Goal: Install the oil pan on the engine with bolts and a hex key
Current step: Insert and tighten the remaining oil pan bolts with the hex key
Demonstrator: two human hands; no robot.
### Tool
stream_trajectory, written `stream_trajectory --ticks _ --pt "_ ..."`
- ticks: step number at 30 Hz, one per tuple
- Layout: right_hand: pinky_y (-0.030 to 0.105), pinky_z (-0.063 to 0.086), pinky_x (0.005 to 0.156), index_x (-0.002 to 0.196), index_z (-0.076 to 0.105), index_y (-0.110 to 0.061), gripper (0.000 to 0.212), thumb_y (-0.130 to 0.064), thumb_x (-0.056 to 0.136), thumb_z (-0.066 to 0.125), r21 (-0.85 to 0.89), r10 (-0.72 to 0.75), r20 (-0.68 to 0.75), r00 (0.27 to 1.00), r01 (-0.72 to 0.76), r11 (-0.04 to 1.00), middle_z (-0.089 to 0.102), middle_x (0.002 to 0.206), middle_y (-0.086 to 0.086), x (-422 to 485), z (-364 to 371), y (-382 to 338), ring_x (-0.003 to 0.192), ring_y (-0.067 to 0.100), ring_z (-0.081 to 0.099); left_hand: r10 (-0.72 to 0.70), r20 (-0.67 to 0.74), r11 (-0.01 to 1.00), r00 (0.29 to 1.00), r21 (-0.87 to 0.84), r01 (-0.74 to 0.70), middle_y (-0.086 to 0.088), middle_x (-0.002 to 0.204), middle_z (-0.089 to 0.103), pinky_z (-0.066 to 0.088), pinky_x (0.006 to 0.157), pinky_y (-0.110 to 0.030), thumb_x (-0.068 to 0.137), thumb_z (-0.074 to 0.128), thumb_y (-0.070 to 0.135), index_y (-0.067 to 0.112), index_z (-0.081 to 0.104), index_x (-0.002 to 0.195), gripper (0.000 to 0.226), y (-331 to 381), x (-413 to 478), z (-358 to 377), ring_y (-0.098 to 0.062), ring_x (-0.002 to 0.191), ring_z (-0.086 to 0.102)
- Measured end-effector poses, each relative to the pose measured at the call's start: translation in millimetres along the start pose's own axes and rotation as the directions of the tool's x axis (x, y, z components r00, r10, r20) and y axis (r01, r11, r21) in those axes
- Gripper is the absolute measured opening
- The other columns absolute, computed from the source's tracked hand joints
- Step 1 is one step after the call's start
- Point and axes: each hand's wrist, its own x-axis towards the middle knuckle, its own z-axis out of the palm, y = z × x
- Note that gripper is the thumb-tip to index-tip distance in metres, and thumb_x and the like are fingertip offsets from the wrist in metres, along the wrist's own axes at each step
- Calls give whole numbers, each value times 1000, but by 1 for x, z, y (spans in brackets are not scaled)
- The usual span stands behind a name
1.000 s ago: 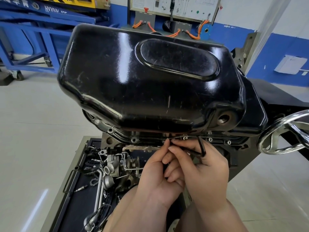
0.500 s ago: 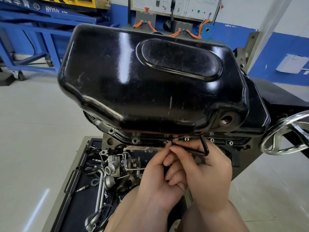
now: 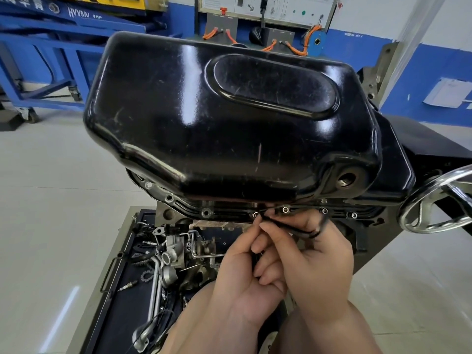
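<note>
The glossy black oil pan sits upside-up on the engine, filling the middle of the view. Along its near flange stand several silver bolts, and further left are bolt holes with nothing in them. A black L-shaped hex key runs from a bolt on the flange back to my right hand, which grips its bend. My left hand pinches the key's shaft near the tip, just under the flange. The key's tip is hidden by my fingertips.
Below the engine a dark tool cart tray holds metal engine parts, gears and hoses. A chrome stand handwheel juts out at the right. A blue lift frame and a wall panel with orange cables stand behind.
The hex key's long arm has swung downward and to the right in my right hand. Both hands stay under the flange at the same bolt.
</note>
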Motion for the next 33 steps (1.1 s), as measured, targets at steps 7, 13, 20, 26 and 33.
stream_trajectory --ticks 7,13,20,26,33 --pt "15 47 86 104 67 -20 23 -12 84 62 51 -126 148 981 120 991 68 103 -13 -3 -8 -2 99 6 65 93 -141 993 986 84 -81 4 38 38 17 24 -14 70 65 16 7 56 51 24 1 5 2 -7 22 28" --pt "9 48 70 87 67 -26 20 -11 75 73 -7 -68 31 997 68 998 69 86 -14 -1 -4 -1 79 -2 66 14 -15 999 1000 39 -13 0 44 43 20 26 -16 76 73 11 3 59 66 19 1 3 -1 -11 24 30" --pt "13 48 78 92 66 -23 13 -18 80 68 26 -78 100 992 76 997 67 95 -16 0 -5 -4 91 4 66 29 -116 996 993 83 -19 2 40 41 18 25 -15 75 68 3 3 59 58 19 1 2 4 -9 23 28" --pt "16 50 81 104 65 -28 32 -4 84 57 -55 -146 150 978 156 986 66 103 -19 -2 -10 -4 93 0 65 51 -111 997 992 58 -45 2 40 41 19 25 -16 84 60 21 5 56 55 33 3 5 -3 -9 23 32" --pt "27 55 62 84 64 -29 11 -20 79 67 11 -10 61 998 9 1000 68 84 -11 -5 -2 -1 72 7 68 -11 73 999 997 46 8 -2 45 47 20 29 -16 63 79 -3 -1 64 72 17 2 -4 6 -15 24 37"
